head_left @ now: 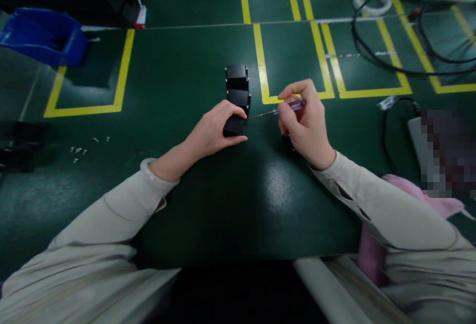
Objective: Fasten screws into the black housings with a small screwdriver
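A short row of small black box-shaped parts (237, 86) stands on the green table mat (208, 205). My left hand (215, 130) grips the nearest black part (234, 126) at the row's front end. My right hand (307, 123) holds a small screwdriver (277, 111) with a clear purple handle. Its thin shaft points left and its tip meets the right side of the held part.
Several tiny screws (80, 149) lie at the left. A blue bin (44, 36) sits at the far left, a roll of white tape (372, 0) and black cables (375, 58) at the far right. Yellow lines (262, 66) mark the mat. Pink cloth (420, 192) lies by my right arm.
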Demonstrator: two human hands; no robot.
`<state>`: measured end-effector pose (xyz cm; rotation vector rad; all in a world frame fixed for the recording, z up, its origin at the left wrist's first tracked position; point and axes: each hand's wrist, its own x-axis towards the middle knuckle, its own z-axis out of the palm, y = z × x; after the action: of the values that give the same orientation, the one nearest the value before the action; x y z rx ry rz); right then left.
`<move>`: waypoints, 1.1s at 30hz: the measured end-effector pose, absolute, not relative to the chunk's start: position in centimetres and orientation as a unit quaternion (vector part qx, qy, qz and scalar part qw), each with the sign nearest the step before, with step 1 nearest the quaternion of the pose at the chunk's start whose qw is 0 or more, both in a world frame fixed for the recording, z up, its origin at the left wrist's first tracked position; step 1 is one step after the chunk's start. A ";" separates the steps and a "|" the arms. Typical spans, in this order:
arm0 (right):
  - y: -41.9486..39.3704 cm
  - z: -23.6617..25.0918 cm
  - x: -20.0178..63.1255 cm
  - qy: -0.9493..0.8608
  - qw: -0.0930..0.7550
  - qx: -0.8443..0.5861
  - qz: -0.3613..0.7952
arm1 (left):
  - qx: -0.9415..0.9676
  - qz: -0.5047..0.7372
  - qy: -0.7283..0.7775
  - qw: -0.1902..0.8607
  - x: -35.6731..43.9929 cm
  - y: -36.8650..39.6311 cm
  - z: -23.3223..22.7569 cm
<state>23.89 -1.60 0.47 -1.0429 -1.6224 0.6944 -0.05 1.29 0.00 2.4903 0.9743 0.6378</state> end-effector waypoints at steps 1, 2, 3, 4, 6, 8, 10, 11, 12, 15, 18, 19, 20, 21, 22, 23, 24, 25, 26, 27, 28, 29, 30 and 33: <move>-1.6 0.5 23.9 -0.677 0.516 -0.436 0.293 | 0.889 0.231 0.344 0.194 -0.1 1.3 0.0; -1.7 0.5 23.9 -0.676 0.513 -0.438 0.297 | 0.890 0.233 0.341 0.193 -0.1 1.3 0.0; -1.7 0.6 23.8 -0.675 0.509 -0.440 0.303 | 0.890 0.233 0.341 0.192 -0.1 1.3 0.0; -1.8 0.6 23.8 -0.674 0.506 -0.442 0.307 | 0.890 0.233 0.341 0.191 -0.1 1.3 0.0; -1.9 0.8 23.7 -0.672 0.505 -0.445 0.309 | 0.890 0.231 0.344 0.191 -0.1 1.3 0.0; -1.9 0.8 23.7 -0.670 0.512 -0.443 0.303 | 0.890 0.230 0.344 0.191 -0.1 1.3 0.0; -1.9 0.8 23.7 -0.668 0.520 -0.443 0.295 | 0.890 0.230 0.343 0.192 -0.1 1.3 0.0; -1.8 0.8 23.7 -0.668 0.522 -0.443 0.293 | 0.890 0.230 0.344 0.193 -0.1 1.2 0.0; -1.8 0.8 23.7 -0.668 0.521 -0.443 0.292 | 0.889 0.229 0.345 0.193 -0.1 1.2 0.0; -1.8 0.7 23.8 -0.670 0.511 -0.445 0.303 | 0.889 0.225 0.349 0.193 -0.1 1.3 -0.1; -1.9 0.7 23.8 -0.670 0.503 -0.447 0.315 | 0.889 0.228 0.347 0.194 -0.1 1.3 -0.1; -2.0 0.8 23.8 -0.669 0.503 -0.447 0.315 | 0.889 0.230 0.345 0.194 -0.1 1.3 -0.1; -2.0 0.8 23.7 -0.668 0.505 -0.448 0.313 | 0.889 0.230 0.344 0.195 -0.1 1.3 -0.1; -2.0 0.9 23.7 -0.668 0.508 -0.448 0.309 | 0.889 0.230 0.345 0.195 -0.1 1.3 0.0; -2.1 1.0 23.6 -0.667 0.512 -0.447 0.304 | 0.889 0.228 0.345 0.196 -0.1 1.3 0.0; -2.1 1.0 23.6 -0.667 0.516 -0.446 0.299 | 0.889 0.227 0.347 0.196 -0.1 1.3 0.0; -2.0 1.0 23.6 -0.669 0.519 -0.443 0.295 | 0.888 0.226 0.348 0.197 -0.1 1.3 0.0; -2.0 1.0 23.6 -0.671 0.521 -0.440 0.293 | 0.888 0.225 0.350 0.198 -0.1 1.3 0.0; -2.0 1.0 23.6 -0.673 0.522 -0.436 0.291 | 0.888 0.224 0.350 0.198 -0.1 1.3 0.0; -1.9 1.0 23.7 -0.675 0.522 -0.433 0.291 | 0.888 0.224 0.350 0.198 -0.1 1.3 -0.1; -1.9 0.9 23.7 -0.677 0.521 -0.431 0.291 | 0.888 0.223 0.351 0.198 -0.1 1.3 -0.1; -1.9 0.9 23.7 -0.678 0.520 -0.432 0.290 | 0.888 0.221 0.352 0.199 -0.1 1.3 -0.1; -1.8 0.9 23.8 -0.679 0.518 -0.433 0.289 | 0.887 0.221 0.352 0.199 -0.1 1.3 -0.1; -1.9 0.8 23.8 -0.678 0.512 -0.441 0.288 | 0.887 0.224 0.350 0.198 -0.1 1.3 0.0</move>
<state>23.78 -1.88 0.85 -1.0616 -1.6319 0.6928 -0.09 1.27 0.00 2.4828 0.9801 0.6271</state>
